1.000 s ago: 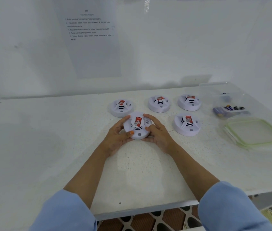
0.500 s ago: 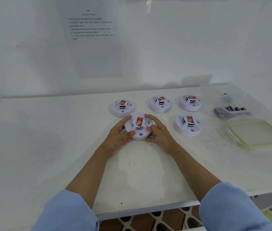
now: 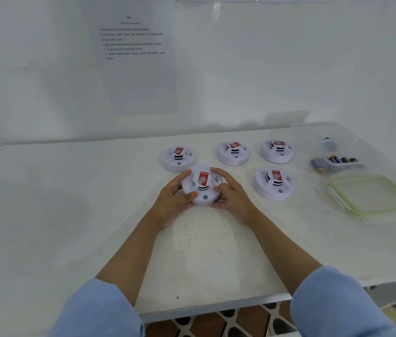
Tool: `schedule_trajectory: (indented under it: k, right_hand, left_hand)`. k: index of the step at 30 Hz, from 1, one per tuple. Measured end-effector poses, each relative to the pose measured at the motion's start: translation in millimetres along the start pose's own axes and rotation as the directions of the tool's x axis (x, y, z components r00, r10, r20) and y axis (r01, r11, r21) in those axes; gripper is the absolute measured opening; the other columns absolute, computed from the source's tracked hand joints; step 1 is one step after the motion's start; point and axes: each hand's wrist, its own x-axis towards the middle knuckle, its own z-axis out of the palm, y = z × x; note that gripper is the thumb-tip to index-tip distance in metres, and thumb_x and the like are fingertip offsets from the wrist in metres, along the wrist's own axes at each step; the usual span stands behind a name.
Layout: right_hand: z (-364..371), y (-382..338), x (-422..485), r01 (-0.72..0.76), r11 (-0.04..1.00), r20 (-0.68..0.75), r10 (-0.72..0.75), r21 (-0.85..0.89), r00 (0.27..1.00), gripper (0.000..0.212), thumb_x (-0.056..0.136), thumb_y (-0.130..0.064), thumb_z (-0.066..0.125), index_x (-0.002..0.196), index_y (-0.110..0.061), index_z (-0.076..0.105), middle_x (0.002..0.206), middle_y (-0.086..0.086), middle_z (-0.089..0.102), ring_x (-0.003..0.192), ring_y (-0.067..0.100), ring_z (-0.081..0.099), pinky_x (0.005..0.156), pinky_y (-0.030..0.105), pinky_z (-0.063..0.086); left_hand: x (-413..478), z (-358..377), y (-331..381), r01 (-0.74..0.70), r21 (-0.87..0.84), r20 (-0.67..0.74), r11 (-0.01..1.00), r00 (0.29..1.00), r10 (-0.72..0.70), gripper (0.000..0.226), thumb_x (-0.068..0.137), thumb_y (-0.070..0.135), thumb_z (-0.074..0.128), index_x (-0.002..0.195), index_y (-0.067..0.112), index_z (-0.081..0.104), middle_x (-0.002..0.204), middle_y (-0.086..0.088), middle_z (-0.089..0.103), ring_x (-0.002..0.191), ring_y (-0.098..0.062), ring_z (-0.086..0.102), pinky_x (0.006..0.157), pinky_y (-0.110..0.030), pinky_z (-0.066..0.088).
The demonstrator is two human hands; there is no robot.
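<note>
Two-handed grip on a smoke detector (image 3: pixel 202 184). The left hand (image 3: pixel 172 203) was curled round the unit's left rim, thumb laid over the top face beside the vent slots. The right hand (image 3: pixel 233 200) cupped the opposite rim in the same manner. Each hand was thus closed on the housing and held nothing else. The smoke detector lay between the two palms, red label up, low over the table (image 3: pixel 70 203); whether its base touched the surface could not be told. Opposed grips of this kind suited a twist of the housing against its base, judged to be the step in hand.

Four spare units sat beyond the hands. A first spare (image 3: pixel 177 158) was just past the left fingertips, close to the held unit. A second spare (image 3: pixel 233 153) and a third spare (image 3: pixel 277 150) were farther off. A fourth spare (image 3: pixel 274 182) sat near the right hand on its outer side. Well outward of the right hand stood a clear box of batteries (image 3: pixel 338 161), and its lid (image 3: pixel 372 197) lay flat nearer the person, presumably off so that cells were within reach
</note>
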Motion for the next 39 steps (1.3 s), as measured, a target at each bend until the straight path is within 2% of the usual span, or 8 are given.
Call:
schedule_trajectory:
  k: [20,32,39]
  right_hand:
    - [-1.1,0.7,1.4,-0.003,1.000,0.022,0.003,0.019,1.000,0.034,0.094,-0.010,0.044,0.118,-0.034,0.049,0.135,0.008,0.049,0.117,0.031,0.054,0.083,0.039,0.056]
    - [-1.2,1.7,0.8,0.009,1.000,0.024,-0.010,0.016,1.000,0.033,0.095,-0.012,0.044,0.114,-0.038,0.051,0.134,0.006,0.050,0.115,0.028,0.055,0.080,0.036,0.057]
    - [-1.0,0.5,0.1,0.007,1.000,0.021,-0.007,0.026,1.000,0.033,0.095,-0.012,0.043,0.113,-0.037,0.051,0.133,0.005,0.050,0.115,0.028,0.055,0.080,0.035,0.057]
  left_hand:
    - [0.1,1.5,1.8,0.011,-0.014,-0.006,1.000,1.000,-0.011,0.049,0.084,-0.006,0.057,0.123,0.023,0.050,0.118,0.003,0.057,0.107,-0.017,0.058,0.069,-0.025,0.057]
    - [0.2,0.2,0.8,0.013,0.015,-0.005,1.000,1.000,-0.013,0.048,0.084,-0.002,0.058,0.120,0.028,0.050,0.124,0.000,0.055,0.114,-0.021,0.055,0.076,-0.028,0.058]
    - [-0.3,1.9,2.1,0.019,-0.004,-0.008,1.000,1.000,-0.019,0.049,0.085,-0.005,0.056,0.124,0.023,0.049,0.121,0.001,0.055,0.107,-0.016,0.058,0.068,-0.024,0.057]
